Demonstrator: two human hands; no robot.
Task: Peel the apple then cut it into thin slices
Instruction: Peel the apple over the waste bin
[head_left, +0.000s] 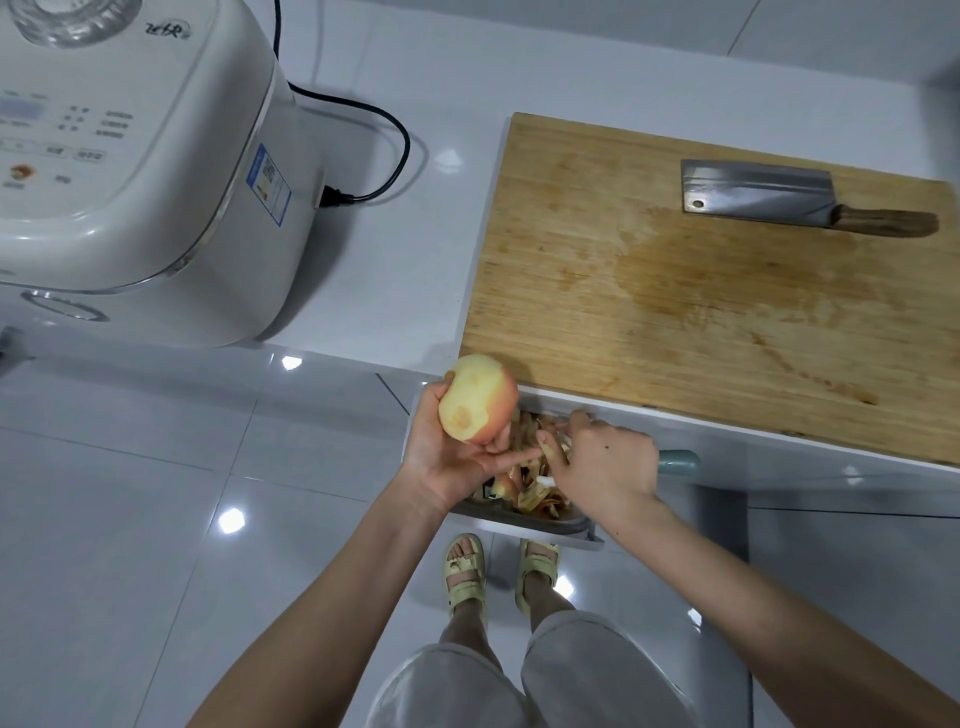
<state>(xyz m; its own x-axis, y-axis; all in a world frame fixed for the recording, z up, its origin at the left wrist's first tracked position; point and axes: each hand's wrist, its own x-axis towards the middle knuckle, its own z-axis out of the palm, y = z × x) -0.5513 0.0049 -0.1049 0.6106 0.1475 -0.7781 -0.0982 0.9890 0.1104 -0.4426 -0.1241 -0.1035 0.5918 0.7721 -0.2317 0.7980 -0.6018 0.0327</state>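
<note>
Peeling step: my left hand (451, 457) grips the half-peeled apple (478, 399) over the bin (540, 525) of peels, my right hand (605, 467) closes on what seems a peeler (678, 462); next, strip the remaining red skin.

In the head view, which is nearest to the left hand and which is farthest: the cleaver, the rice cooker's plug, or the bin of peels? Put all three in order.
From the left hand, which holds the half-peeled apple:
1. Bin of peels, just below and to the right of the hand.
2. Rice cooker's plug, up and to the left on the counter.
3. Cleaver, far upper right on the cutting board.
</note>
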